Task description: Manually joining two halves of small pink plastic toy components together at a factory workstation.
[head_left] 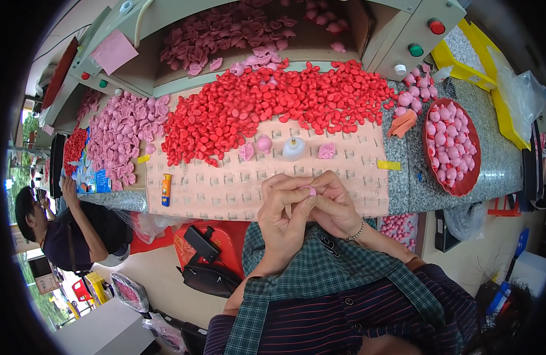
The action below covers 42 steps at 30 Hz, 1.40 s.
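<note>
Over the near edge of the cloth, my left hand point(280, 208) and my right hand point(337, 207) meet with fingertips pinched. A small rounded pink piece point(312, 191) shows between them, mostly hidden by the fingers. Just beyond stands a small whitish bottle point(294, 150) with a metal tip. A pink ball point(264, 143) and a ruffled pink piece point(246, 151) lie left of it, and another ruffled pink piece point(327, 151) lies to its right. Behind these spreads a heap of small red domed pieces point(237, 112).
A red bowl point(428, 158) of pink balls stands at right, near an orange cloth scrap point(402, 123). A lighter point(166, 189) lies on the left. Pink pieces point(122, 130) heap beyond it, near a co-worker point(72, 231). A machine housing point(397, 41) with buttons borders the back.
</note>
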Each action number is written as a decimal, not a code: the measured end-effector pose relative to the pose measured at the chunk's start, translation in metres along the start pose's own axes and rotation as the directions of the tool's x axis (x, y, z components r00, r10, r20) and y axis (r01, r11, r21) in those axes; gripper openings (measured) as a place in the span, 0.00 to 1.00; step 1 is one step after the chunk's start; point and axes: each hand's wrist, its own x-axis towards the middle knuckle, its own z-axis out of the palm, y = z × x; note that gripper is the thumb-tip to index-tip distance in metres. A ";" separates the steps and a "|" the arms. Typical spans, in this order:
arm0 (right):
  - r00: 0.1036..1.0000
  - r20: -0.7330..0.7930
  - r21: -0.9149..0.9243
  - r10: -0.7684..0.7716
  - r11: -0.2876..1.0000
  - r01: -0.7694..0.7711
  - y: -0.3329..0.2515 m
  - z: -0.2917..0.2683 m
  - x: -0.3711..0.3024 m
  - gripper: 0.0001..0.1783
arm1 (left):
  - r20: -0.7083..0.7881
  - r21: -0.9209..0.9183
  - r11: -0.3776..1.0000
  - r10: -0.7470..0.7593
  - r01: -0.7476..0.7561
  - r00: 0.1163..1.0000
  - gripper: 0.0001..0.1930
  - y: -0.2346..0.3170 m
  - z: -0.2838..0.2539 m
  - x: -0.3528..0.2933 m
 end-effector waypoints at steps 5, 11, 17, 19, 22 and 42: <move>0.996 0.067 0.141 0.059 0.988 -0.068 -0.009 0.009 0.007 0.13 | -0.102 0.108 0.993 -0.042 0.053 0.994 0.15 0.012 0.007 0.005; 0.988 -0.065 0.152 0.142 0.980 -0.131 -0.018 0.013 0.004 0.16 | -0.021 0.310 0.949 0.065 -0.055 0.998 0.19 0.011 -0.004 0.007; 0.998 -0.049 -0.190 0.044 0.980 -0.053 -0.033 0.022 0.007 0.16 | 0.060 0.334 0.939 0.071 -0.086 0.996 0.21 0.008 -0.015 0.006; 0.981 -0.135 -0.109 0.136 0.982 -0.151 -0.036 0.027 0.005 0.18 | 0.046 0.292 0.956 0.001 -0.015 0.999 0.21 0.019 -0.009 0.010; 0.959 -0.168 0.006 0.230 0.973 -0.232 -0.034 0.025 0.003 0.22 | -0.048 0.186 0.974 -0.119 0.126 0.992 0.23 0.019 0.002 0.003; 0.991 -0.115 -0.185 0.066 0.979 -0.087 -0.032 0.028 0.002 0.19 | -0.013 -0.071 0.968 -0.243 0.242 0.970 0.23 0.016 -0.007 -0.002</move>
